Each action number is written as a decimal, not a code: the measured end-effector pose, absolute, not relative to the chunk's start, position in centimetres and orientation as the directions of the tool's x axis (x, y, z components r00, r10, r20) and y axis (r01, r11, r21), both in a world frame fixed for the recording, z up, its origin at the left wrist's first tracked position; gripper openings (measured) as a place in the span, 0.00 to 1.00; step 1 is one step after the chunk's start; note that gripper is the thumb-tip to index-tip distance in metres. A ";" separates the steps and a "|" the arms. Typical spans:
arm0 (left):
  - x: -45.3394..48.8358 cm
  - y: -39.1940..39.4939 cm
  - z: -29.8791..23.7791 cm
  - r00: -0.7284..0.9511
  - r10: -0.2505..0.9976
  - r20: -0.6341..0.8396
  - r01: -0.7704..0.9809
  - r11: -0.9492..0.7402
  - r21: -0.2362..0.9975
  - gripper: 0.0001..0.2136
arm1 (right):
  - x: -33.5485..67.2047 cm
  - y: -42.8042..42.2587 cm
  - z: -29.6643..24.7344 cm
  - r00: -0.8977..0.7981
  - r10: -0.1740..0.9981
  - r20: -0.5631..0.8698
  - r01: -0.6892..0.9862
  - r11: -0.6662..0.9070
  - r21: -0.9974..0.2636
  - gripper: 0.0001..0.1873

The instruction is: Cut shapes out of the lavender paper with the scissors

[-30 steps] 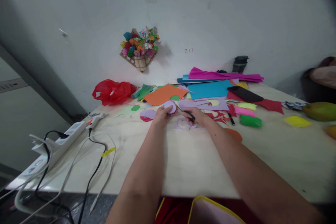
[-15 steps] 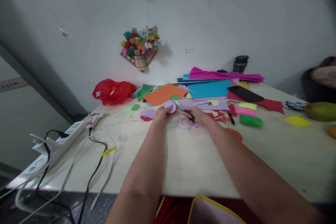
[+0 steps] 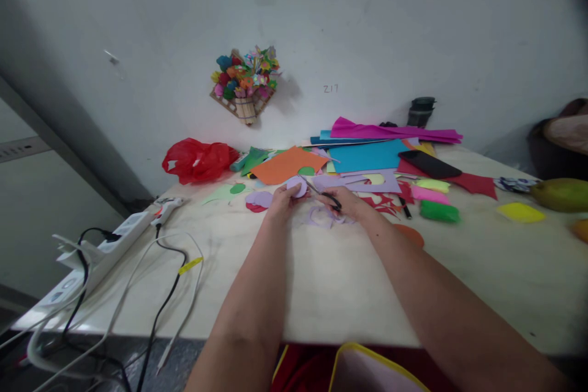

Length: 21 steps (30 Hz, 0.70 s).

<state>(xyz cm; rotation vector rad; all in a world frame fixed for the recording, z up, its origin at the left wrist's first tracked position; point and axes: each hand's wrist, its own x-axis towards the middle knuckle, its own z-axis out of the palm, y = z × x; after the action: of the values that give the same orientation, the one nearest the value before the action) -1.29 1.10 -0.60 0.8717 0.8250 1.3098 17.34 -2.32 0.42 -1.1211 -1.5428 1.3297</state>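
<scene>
My left hand (image 3: pixel 281 202) pinches a pale lilac paper piece (image 3: pixel 296 187) just above the table. My right hand (image 3: pixel 345 203) grips black-handled scissors (image 3: pixel 325 195), whose blades reach into the lilac piece. A curled lilac offcut (image 3: pixel 320 218) lies on the table between and below my hands. Both forearms stretch out from the near edge of the table.
Coloured paper sheets (image 3: pixel 367 156), a black phone (image 3: pixel 429 163), green and pink scraps lie beyond and to the right of my hands. A red plastic bag (image 3: pixel 198 160) sits back left. A power strip (image 3: pixel 103 251) with cables hangs at the left edge. Paper flowers (image 3: pixel 245 82) hang on the wall.
</scene>
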 end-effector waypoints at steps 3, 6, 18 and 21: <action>-1.2 1.1 -0.6 0.073 0.997 -0.027 -0.459 0.058 0.887 0.03 | 17.3 -2.2 0.4 -0.281 0.960 0.013 0.123 0.049 -0.991 0.16; -1.1 1.0 -0.4 0.066 0.997 -0.034 -0.473 0.061 0.879 0.02 | 17.3 -2.2 0.3 -0.269 0.963 -0.004 0.123 0.030 -0.992 0.15; -1.1 0.6 0.3 0.034 0.996 -0.085 -0.486 0.090 0.869 0.07 | 17.2 -2.0 0.1 -0.284 0.959 -0.004 0.102 0.026 -0.994 0.15; -1.0 0.5 0.4 0.026 0.996 -0.083 -0.497 0.085 0.864 0.05 | 17.3 -2.0 0.1 -0.286 0.958 -0.013 0.097 0.016 -0.995 0.15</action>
<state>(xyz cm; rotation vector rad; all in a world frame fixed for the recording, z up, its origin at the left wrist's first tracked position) -1.03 0.54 0.44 0.7618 0.8569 1.3455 17.26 -2.03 0.09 -1.1299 -1.4974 1.3711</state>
